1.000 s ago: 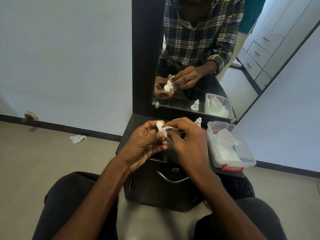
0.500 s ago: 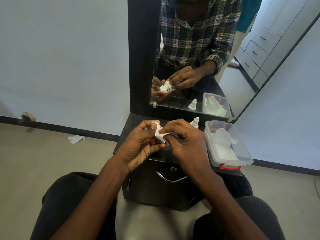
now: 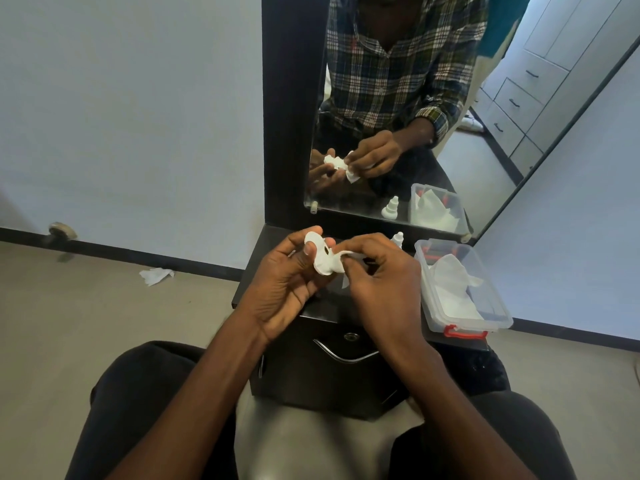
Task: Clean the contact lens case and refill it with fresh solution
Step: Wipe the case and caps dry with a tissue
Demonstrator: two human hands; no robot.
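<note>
White plastic contact lens case (image 3: 320,252) held up in front of the chest, above the near edge of the dark bench (image 3: 273,271). Head view, only view available. Left hand (image 3: 284,282) grips the case, thumb laid over its upper well and fingers curled behind; likely so the wells face the other hand and stay steady under rubbing. Right hand (image 3: 377,282) pinches a twisted bit of white tissue (image 3: 341,256) and presses its tip against the case, judged to be wiping out a well. Solution bottle (image 3: 398,239) stands capped on the bench just behind the right hand, within reach for refilling; not yet used. Clear box (image 3: 464,289) with a red latch sits at the bench's right, holding more tissue. Mirror (image 3: 398,133) reflects the same grip. Crumpled tissue scrap (image 3: 156,275) lies on the floor to the left. Versus half a second earlier: case tilted slightly further up, tissue still at it, grips unchanged.
</note>
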